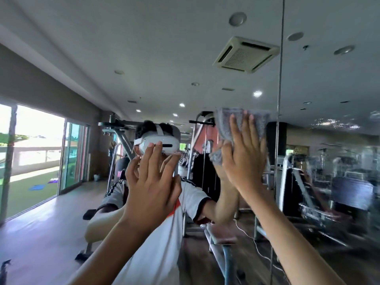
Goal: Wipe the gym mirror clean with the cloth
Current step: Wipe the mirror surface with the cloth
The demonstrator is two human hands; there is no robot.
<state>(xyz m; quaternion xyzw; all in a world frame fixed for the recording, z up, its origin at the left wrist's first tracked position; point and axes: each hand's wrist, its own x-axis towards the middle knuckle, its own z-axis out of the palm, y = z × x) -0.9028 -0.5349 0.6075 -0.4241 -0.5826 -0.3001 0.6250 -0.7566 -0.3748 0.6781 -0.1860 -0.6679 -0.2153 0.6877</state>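
Large seamed wall mirror (pixel 329 79), wet-streaked at right, reflects gym machines (pixel 115 128). Flat right hand (pixel 244 161) presses fuzzy grey cloth (pixel 257 122) against the glass; left hand (pixel 152 182) raised, fingers spread.

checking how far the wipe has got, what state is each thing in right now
right hand: flat, fingers straight, pressing the cloth against the glass
cloth: grey, bunched under the right hand, on the mirror
left hand: raised, fingers loosely spread, holding nothing; contact with the glass cannot be told
mirror: right panel smeared with wet streaks and droplets, left panel looks clearer
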